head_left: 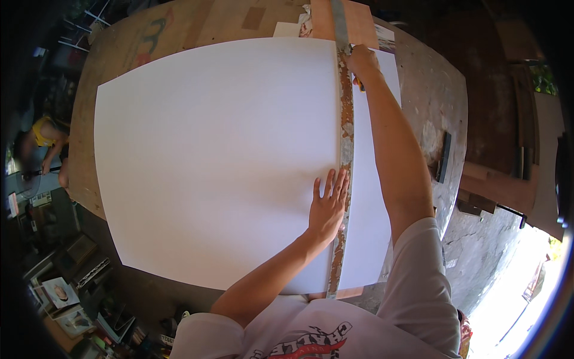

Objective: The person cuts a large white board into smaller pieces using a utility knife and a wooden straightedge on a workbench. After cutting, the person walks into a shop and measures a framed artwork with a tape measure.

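Note:
A large white sheet [215,155] lies flat across the table. Over its right part runs a long metal straightedge [347,134], its surface worn with rusty brown patches, from the far edge towards my body. My left hand [327,210] presses flat with fingers stretched, partly on the sheet and partly on the straightedge. At the far end, my right hand [363,61] is closed around a utility knife [359,84] with an orange and dark handle, close against the straightedge's right side. My fingers hide most of the knife, and the blade is hard to make out.
The wooden table [128,66] reaches beyond the sheet. A reddish-brown board [326,21] lies under the straightedge's far end. A dark narrow block [443,157] rests on the table at right. At far left a person in yellow [45,131] sits near framed pictures [60,292].

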The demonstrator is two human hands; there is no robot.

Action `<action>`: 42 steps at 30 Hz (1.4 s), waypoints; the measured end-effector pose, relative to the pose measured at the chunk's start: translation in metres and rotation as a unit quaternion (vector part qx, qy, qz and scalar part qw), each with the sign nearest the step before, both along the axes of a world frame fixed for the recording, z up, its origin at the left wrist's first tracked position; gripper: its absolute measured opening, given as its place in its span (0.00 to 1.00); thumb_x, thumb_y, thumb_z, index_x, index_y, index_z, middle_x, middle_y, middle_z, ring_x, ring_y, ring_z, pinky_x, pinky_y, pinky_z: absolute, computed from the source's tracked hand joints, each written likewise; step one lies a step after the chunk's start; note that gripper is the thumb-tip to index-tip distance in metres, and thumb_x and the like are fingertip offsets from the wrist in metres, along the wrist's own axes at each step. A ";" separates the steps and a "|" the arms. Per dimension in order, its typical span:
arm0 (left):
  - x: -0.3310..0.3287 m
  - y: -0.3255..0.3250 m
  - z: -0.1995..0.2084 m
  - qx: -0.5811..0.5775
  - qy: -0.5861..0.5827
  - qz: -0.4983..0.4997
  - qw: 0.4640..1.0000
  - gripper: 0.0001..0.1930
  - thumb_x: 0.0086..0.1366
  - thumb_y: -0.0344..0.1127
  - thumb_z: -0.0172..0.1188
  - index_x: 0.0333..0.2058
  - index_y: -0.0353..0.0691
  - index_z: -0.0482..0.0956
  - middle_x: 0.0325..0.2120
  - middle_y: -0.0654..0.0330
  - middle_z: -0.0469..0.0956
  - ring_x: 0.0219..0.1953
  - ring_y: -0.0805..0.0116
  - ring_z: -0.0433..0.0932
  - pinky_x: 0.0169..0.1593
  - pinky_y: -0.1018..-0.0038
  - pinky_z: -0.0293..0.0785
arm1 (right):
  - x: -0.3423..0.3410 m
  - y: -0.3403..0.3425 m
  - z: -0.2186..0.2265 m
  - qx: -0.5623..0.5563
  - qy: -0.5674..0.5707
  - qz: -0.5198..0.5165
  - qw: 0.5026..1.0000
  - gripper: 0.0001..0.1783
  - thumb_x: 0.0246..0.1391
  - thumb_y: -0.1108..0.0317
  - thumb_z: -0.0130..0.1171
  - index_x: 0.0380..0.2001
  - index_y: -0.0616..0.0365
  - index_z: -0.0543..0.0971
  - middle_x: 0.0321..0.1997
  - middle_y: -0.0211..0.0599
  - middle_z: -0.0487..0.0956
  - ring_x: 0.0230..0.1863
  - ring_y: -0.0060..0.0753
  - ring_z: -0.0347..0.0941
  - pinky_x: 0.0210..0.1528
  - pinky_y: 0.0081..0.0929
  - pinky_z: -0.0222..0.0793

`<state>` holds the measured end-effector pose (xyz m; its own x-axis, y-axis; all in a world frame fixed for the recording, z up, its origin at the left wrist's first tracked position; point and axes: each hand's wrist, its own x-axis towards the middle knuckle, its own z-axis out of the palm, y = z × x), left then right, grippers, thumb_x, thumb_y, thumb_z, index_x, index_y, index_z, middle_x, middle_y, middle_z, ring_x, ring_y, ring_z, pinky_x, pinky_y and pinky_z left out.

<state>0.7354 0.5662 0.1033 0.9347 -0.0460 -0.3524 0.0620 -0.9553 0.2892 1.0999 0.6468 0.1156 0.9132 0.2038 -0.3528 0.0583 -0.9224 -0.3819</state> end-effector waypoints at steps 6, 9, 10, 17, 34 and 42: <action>0.000 -0.001 0.002 0.008 -0.011 0.000 1.000 0.75 0.35 0.64 0.79 0.74 0.33 0.44 0.76 0.49 0.42 0.77 0.48 0.41 0.75 0.43 0.45 | -0.020 -0.013 0.001 -0.003 0.027 -0.006 1.000 0.15 0.61 0.71 0.49 0.44 0.65 0.82 0.43 0.54 0.85 0.30 0.50 0.86 0.39 0.38 0.84; 0.001 0.000 0.004 0.003 -0.002 -0.001 1.000 0.75 0.35 0.64 0.79 0.74 0.33 0.43 0.76 0.48 0.42 0.77 0.48 0.42 0.75 0.43 0.45 | -0.040 -0.024 -0.006 0.009 -0.004 -0.006 1.000 0.16 0.62 0.69 0.49 0.46 0.64 0.82 0.48 0.57 0.83 0.45 0.57 0.84 0.48 0.43 0.82; 0.001 0.001 0.004 0.004 0.003 -0.003 1.000 0.75 0.36 0.64 0.79 0.74 0.33 0.43 0.76 0.48 0.42 0.77 0.48 0.42 0.75 0.43 0.45 | -0.046 -0.027 -0.009 0.022 -0.018 -0.006 1.000 0.16 0.62 0.69 0.49 0.46 0.63 0.82 0.49 0.57 0.83 0.49 0.58 0.82 0.49 0.45 0.81; 0.000 0.002 0.004 0.011 -0.010 -0.008 1.000 0.75 0.36 0.64 0.80 0.74 0.33 0.43 0.76 0.48 0.41 0.77 0.47 0.42 0.74 0.42 0.45 | -0.092 -0.058 -0.017 0.028 -0.017 -0.019 0.999 0.16 0.62 0.66 0.50 0.47 0.59 0.83 0.52 0.55 0.82 0.55 0.61 0.78 0.55 0.50 0.77; 0.000 0.006 -0.001 0.038 0.016 -0.020 0.999 0.73 0.36 0.69 0.77 0.74 0.39 0.46 0.77 0.53 0.38 0.78 0.53 0.38 0.74 0.38 0.40 | -0.257 -0.148 -0.001 0.041 -0.025 -0.038 0.998 0.13 0.57 0.66 0.55 0.43 0.57 0.80 0.42 0.59 0.83 0.47 0.66 0.80 0.48 0.54 0.77; -0.002 0.005 -0.014 0.071 -0.014 -0.013 0.997 0.76 0.34 0.69 0.78 0.75 0.43 0.41 0.78 0.59 0.39 0.78 0.56 0.39 0.74 0.37 0.40 | -0.343 -0.193 0.001 0.028 -0.032 -0.045 0.998 0.11 0.59 0.67 0.56 0.43 0.56 0.79 0.38 0.58 0.83 0.43 0.64 0.81 0.44 0.55 0.78</action>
